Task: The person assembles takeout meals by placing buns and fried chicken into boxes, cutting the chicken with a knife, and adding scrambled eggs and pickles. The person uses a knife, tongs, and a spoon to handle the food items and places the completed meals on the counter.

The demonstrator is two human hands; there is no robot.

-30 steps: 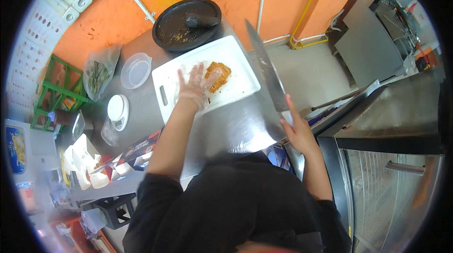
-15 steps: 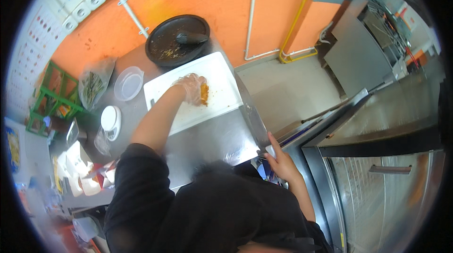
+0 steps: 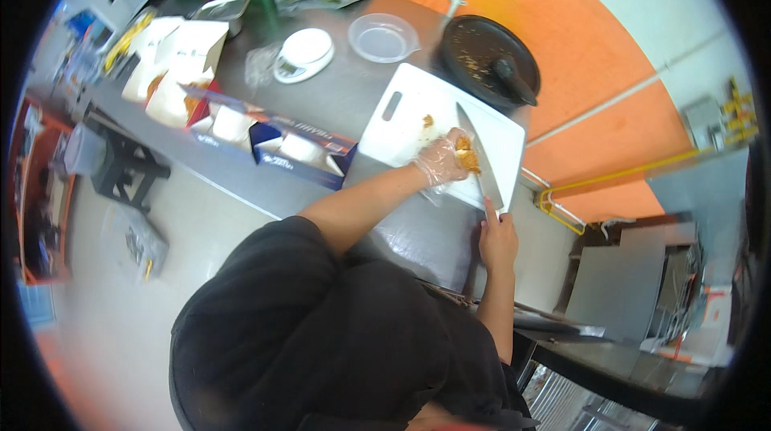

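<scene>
Since half a second ago the view has swung: the board now sits upper centre, and the knife [image 3: 479,156], then off the board, lies with its blade across it. Right hand [image 3: 498,240] closed on the handle, forefinger along the spine. Left hand [image 3: 439,160], in a clear glove, curled over the fried piece [image 3: 466,159] on the white cutting board [image 3: 418,122], touching the blade. Steel counter [image 3: 337,98] against an orange wall [image 3: 610,61]; black pan [image 3: 488,59], clear tub [image 3: 383,37], white scale [image 3: 302,53], boxes. The handle is hidden in the grip; the food is mostly covered.
</scene>
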